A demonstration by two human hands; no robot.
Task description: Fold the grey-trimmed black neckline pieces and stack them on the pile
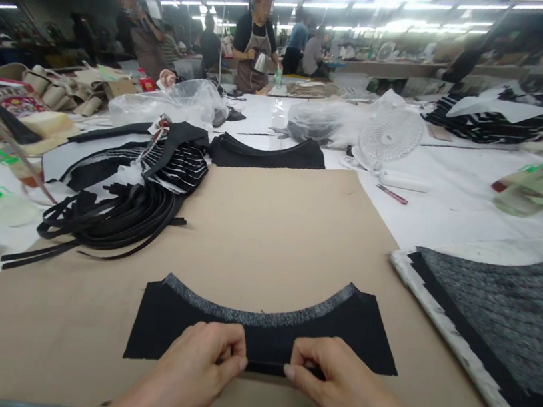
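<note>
A black fabric piece (173,324) with a curved top edge lies flat on the brown paper sheet (272,230). Grey speckled trim (260,318) runs along that curve. Over its near edge, my left hand (209,356) and my right hand (323,372) pinch a narrow black strip (266,367), thumbs facing each other a short gap apart. Between them the strip is straight. Whether it is separate or the folded edge of the piece, I cannot tell.
Black strips (122,219) lie piled at the left. On the right is a board (437,321) with grey quilted fabric. Further back are another black piece (268,156), a small fan (390,132), a red cutter (392,194) and bottles. A person (257,40) stands across the table.
</note>
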